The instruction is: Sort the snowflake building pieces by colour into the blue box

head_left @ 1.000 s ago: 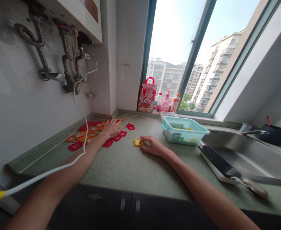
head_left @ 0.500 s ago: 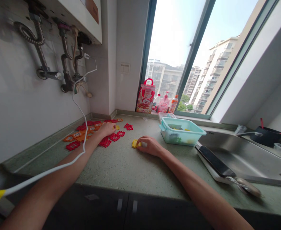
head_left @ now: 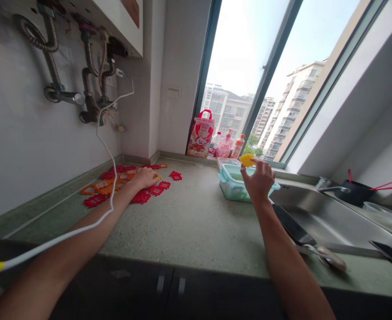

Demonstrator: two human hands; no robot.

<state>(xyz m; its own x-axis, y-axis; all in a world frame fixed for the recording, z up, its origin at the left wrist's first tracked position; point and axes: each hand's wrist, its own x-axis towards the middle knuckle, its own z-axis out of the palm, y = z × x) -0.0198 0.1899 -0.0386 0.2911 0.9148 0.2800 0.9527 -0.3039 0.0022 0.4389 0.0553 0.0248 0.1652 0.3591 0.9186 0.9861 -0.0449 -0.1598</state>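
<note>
Right hand (head_left: 258,180): fingers pinching yellow piece (head_left: 247,160), teal box (head_left: 229,192) below them. Left hand (head_left: 145,178): yellow bit (head_left: 158,176) at fingertips (can't tell if gripped), red pieces (head_left: 155,191) just beside.

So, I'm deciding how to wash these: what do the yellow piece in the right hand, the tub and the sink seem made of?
Yellow piece: probably plastic, matte-looking and evenly coloured, though foam is possible.
Tub: likely plastic, since shapes show dimly through its translucent teal wall.
Sink: apparently stainless steel, satin finish, judging by its grey metallic sheen.
</note>
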